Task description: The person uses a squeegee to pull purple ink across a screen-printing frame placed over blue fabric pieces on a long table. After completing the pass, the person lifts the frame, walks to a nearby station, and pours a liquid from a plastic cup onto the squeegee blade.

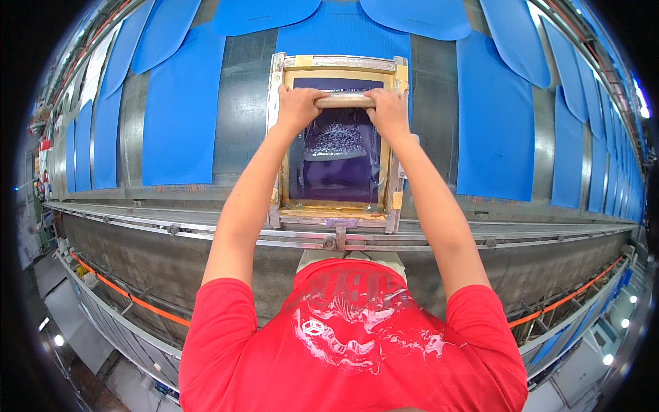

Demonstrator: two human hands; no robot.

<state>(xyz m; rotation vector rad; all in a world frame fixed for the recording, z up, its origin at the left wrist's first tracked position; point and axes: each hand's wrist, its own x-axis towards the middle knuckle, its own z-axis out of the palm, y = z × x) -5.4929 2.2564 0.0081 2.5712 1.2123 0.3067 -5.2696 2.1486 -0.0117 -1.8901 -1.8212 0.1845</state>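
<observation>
A squeegee (345,101) with a pale bar-like handle lies crosswise over a printing screen. My left hand (298,108) grips its left end, fingers wrapped round it. The right end is in the grip of my right hand (388,114). Both arms stretch forward over the framed screen (276,82), which has yellowish inner edges and some tape. Inside the frame the mesh (336,184) looks dark purple. A glossy, bubbly patch of ink or paste (335,142) sits on the mesh, nearer to me than the squeegee. The squeegee's lower edge is mostly hidden.
Flat blue cut pieces, such as one on the left (182,113) and one on the right (495,123), lie along a long grey table (246,103). A metal rail (206,229) runs along its near edge. Orange strips (130,296) show lower down at both sides.
</observation>
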